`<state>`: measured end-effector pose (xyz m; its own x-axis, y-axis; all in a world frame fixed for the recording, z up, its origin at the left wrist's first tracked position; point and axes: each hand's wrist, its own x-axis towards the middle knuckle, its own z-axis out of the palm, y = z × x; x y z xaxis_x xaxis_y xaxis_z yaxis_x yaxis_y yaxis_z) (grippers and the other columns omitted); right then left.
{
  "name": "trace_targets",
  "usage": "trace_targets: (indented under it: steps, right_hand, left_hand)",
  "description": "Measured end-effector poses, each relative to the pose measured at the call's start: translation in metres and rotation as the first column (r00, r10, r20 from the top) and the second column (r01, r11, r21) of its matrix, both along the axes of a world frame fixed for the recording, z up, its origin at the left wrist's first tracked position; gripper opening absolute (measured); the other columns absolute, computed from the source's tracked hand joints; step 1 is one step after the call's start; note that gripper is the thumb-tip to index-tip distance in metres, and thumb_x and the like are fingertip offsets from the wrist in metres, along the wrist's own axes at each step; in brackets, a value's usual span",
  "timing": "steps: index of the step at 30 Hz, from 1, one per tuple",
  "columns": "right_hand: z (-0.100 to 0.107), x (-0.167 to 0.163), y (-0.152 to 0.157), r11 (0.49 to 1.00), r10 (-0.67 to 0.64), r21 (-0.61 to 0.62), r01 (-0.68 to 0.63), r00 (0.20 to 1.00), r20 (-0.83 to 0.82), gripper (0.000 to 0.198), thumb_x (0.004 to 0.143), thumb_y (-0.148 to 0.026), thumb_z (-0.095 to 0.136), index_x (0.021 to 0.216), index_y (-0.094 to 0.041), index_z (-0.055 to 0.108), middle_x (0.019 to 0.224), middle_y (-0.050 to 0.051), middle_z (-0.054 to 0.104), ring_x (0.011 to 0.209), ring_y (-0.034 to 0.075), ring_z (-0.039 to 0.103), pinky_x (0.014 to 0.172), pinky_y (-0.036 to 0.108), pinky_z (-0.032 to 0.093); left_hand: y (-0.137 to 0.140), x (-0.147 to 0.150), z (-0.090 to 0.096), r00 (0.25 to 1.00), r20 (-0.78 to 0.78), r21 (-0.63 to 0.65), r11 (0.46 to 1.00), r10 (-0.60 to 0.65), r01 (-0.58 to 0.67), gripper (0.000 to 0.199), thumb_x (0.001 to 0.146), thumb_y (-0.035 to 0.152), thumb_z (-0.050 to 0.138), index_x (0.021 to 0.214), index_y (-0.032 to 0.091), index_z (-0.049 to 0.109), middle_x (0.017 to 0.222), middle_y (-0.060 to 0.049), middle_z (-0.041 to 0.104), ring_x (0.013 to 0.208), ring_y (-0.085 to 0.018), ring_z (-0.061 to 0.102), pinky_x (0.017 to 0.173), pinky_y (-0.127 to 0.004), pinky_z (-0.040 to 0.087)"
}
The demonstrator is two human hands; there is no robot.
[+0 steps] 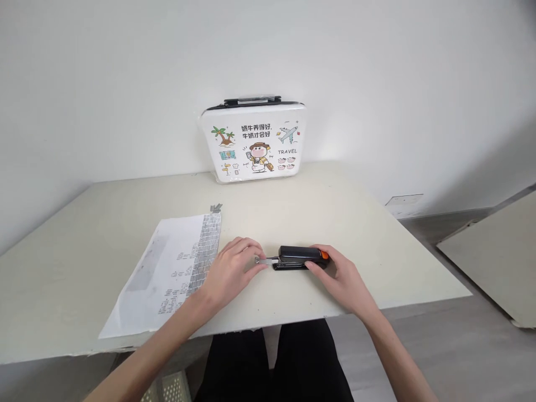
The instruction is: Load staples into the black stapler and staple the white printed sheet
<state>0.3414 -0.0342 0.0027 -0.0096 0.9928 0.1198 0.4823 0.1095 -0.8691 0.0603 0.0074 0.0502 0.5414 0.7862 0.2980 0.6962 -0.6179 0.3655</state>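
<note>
In the head view, we see a black stapler (295,254) on the near part of the table (364,229). Our left hand (234,265) pinches the thin metal part (269,261) poking out of its left end. Our right hand (342,274) holds its right end between thumb and fingers. To the left lies a paper (157,251), partly covered by our left arm (167,332). Small gray bits (215,208) sit by its far right corner. Far off, a white case (234,167) stands by the wall (125,84). On it we read "奶牛养得好, 牛奶才会好" and "TRAVEL". The paper's print is too small to read.
</note>
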Motion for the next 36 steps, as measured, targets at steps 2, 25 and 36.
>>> trace_targets:
  steps: [2,25,36]
  right_hand:
    - [-0.001,0.0,0.0,1.0,-0.005,-0.001,0.005,1.0,0.002,0.038,0.097,-0.056,0.061,0.122,-0.029,0.065,0.124,0.006,0.073,0.113,0.027,0.067,0.096,0.041,0.055]
    - [0.001,0.001,0.0,1.0,-0.004,0.01,0.004,1.0,0.0,0.036,0.097,-0.054,0.061,0.122,-0.028,0.065,0.123,0.007,0.073,0.111,0.027,0.068,0.097,0.042,0.055]
    - [0.003,0.007,0.001,0.988,0.154,-0.019,-0.155,0.987,-0.044,0.033,0.099,-0.054,0.06,0.12,-0.03,0.066,0.122,0.006,0.072,0.109,0.026,0.065,0.093,0.039,0.053]
  left_hand:
    - [0.0,-0.001,0.002,1.0,0.015,0.019,1.0,0.003,-0.004,0.013,0.102,0.035,0.064,0.102,0.023,0.068,0.106,-0.002,0.074,0.098,-0.022,0.068,0.085,-0.037,0.054]
    - [0.013,-0.003,0.001,0.993,-0.12,-0.079,0.997,0.005,-0.015,0.029,0.102,0.049,0.061,0.108,0.025,0.075,0.107,-0.004,0.077,0.096,-0.024,0.071,0.08,-0.036,0.055]
    - [0.032,-0.021,-0.008,0.95,0.173,-0.396,0.865,-0.259,0.308,0.023,0.095,0.052,0.071,0.1,0.033,0.083,0.092,-0.002,0.08,0.088,-0.02,0.071,0.083,-0.035,0.056]
